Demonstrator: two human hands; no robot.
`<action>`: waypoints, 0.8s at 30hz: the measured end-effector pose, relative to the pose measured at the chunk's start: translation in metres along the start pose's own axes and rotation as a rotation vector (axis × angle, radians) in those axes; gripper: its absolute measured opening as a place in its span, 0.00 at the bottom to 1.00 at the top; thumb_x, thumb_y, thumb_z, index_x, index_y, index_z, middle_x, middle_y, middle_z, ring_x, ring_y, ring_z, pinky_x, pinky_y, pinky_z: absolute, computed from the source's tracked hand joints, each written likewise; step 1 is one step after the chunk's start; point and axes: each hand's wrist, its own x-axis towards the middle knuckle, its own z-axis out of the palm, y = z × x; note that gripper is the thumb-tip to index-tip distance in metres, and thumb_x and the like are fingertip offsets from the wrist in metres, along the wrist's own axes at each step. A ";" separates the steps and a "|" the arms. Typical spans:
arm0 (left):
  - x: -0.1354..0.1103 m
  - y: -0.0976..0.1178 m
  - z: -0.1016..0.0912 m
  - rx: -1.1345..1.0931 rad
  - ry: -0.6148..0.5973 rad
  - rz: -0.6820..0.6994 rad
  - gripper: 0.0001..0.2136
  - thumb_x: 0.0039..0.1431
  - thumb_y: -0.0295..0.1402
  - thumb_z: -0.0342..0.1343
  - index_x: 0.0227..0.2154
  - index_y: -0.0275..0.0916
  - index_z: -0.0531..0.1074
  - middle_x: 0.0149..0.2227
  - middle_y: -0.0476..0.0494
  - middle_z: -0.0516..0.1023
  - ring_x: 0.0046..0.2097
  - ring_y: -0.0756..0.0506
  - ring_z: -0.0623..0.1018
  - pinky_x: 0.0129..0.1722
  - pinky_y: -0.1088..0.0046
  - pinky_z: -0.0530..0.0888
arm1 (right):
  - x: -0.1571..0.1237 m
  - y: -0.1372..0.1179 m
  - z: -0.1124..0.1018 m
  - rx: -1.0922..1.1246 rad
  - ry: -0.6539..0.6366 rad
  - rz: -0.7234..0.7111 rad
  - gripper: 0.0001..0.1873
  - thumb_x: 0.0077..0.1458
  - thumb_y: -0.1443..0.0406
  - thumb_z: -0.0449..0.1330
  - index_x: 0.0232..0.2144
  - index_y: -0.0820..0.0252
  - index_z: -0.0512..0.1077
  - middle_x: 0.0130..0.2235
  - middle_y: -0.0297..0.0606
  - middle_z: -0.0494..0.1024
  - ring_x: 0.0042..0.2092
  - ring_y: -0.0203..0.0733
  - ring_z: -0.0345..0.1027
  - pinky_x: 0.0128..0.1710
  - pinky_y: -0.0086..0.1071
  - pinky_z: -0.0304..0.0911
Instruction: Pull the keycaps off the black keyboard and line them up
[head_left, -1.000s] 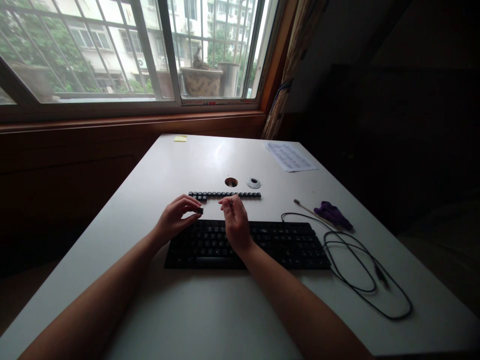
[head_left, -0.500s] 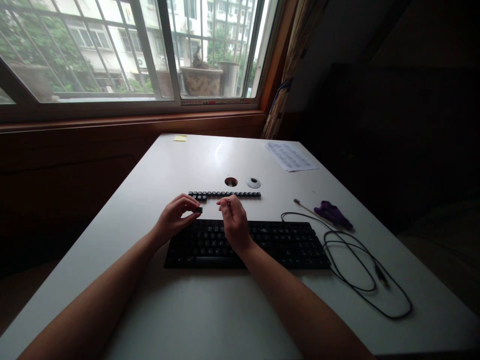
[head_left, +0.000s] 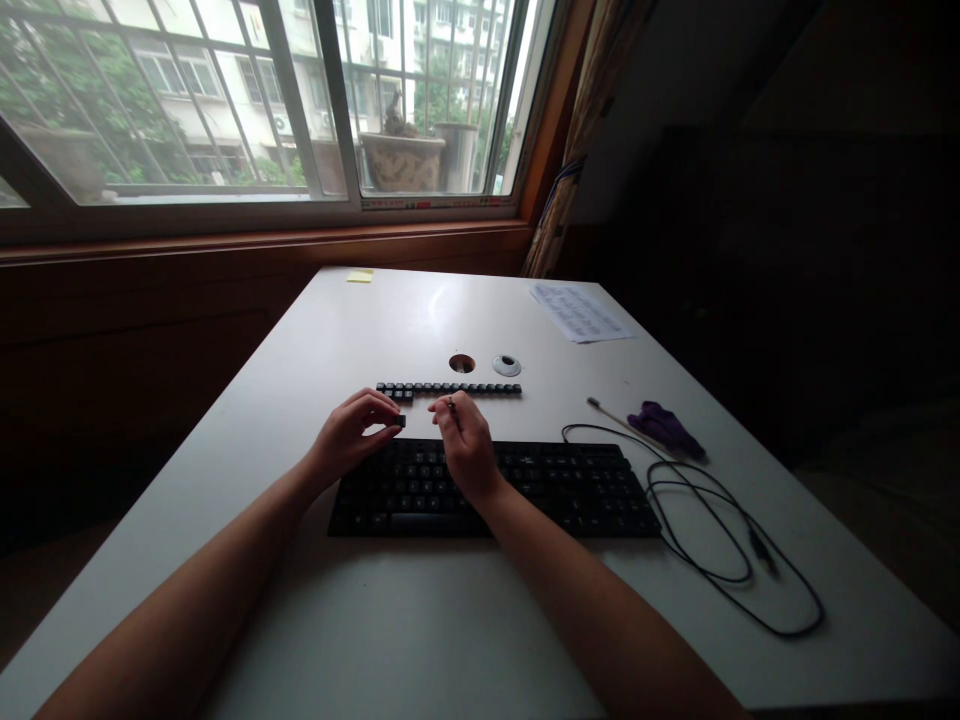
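Note:
Between thumb and fingertips, my left hand (head_left: pixel 354 428) pinches a small black keycap (head_left: pixel 401 421) just above the keyboard's back left edge. To its right, my right hand (head_left: pixel 466 445) is closed with a thin dark piece showing between the fingers, too small to name. Both hands are over the black keyboard (head_left: pixel 427 487), and the right hand and wrist hide part of its middle. Behind the hands, loose black keycaps (head_left: pixel 480 388) stand in a long row, with a few more keycaps (head_left: pixel 405 397) in a shorter row in front, partly covered by my left fingers.
A black cable (head_left: pixel 750 575) lies in loops on the white table (head_left: pixel 375 620) at the right. Nearby are a thin light stick (head_left: pixel 611 412) and a purple cloth (head_left: pixel 666 428). Farther back are a table hole (head_left: pixel 462 364), a round cover (head_left: pixel 506 366), papers (head_left: pixel 581 313) and a yellow note (head_left: pixel 361 276).
My right hand has shifted very slightly left and turned a little, with the thin dark piece still in its fingers. The left hand and its keycap hold still.

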 end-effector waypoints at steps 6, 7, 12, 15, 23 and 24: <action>-0.001 -0.002 0.000 -0.008 -0.002 -0.012 0.06 0.58 0.29 0.62 0.37 0.37 0.74 0.41 0.41 0.73 0.42 0.46 0.77 0.40 0.69 0.79 | 0.001 0.003 0.002 0.028 -0.007 0.035 0.12 0.67 0.62 0.48 0.35 0.56 0.69 0.33 0.35 0.70 0.37 0.40 0.66 0.41 0.34 0.62; -0.001 -0.003 0.000 -0.012 0.001 -0.015 0.06 0.57 0.29 0.62 0.37 0.37 0.74 0.41 0.40 0.73 0.43 0.46 0.77 0.41 0.69 0.79 | 0.001 0.004 0.002 0.031 -0.003 0.040 0.12 0.67 0.62 0.48 0.34 0.56 0.69 0.33 0.35 0.70 0.37 0.40 0.66 0.40 0.34 0.62; -0.003 -0.007 -0.001 -0.066 -0.008 -0.034 0.06 0.58 0.28 0.62 0.39 0.37 0.74 0.42 0.40 0.74 0.45 0.44 0.77 0.45 0.64 0.78 | 0.002 0.004 0.002 0.030 -0.014 0.036 0.11 0.67 0.62 0.49 0.35 0.56 0.69 0.33 0.35 0.71 0.37 0.40 0.67 0.41 0.34 0.62; -0.004 -0.007 -0.001 -0.068 -0.013 -0.067 0.07 0.58 0.29 0.62 0.40 0.37 0.73 0.42 0.40 0.75 0.45 0.44 0.77 0.47 0.62 0.78 | 0.002 0.004 0.002 0.019 -0.027 0.033 0.11 0.66 0.62 0.49 0.35 0.56 0.70 0.33 0.35 0.71 0.37 0.40 0.67 0.41 0.34 0.62; -0.006 -0.013 -0.001 -0.015 0.026 -0.104 0.07 0.57 0.31 0.64 0.38 0.37 0.74 0.40 0.42 0.77 0.43 0.44 0.78 0.45 0.64 0.78 | 0.002 0.006 0.003 -0.007 -0.068 0.048 0.10 0.65 0.64 0.50 0.36 0.57 0.71 0.33 0.35 0.73 0.38 0.39 0.68 0.41 0.33 0.62; -0.006 -0.014 -0.001 -0.001 0.020 -0.101 0.08 0.57 0.31 0.64 0.38 0.38 0.74 0.39 0.42 0.77 0.42 0.45 0.78 0.44 0.65 0.78 | 0.002 0.006 0.004 -0.013 -0.074 0.047 0.10 0.64 0.65 0.50 0.36 0.57 0.71 0.33 0.35 0.73 0.38 0.40 0.68 0.41 0.33 0.62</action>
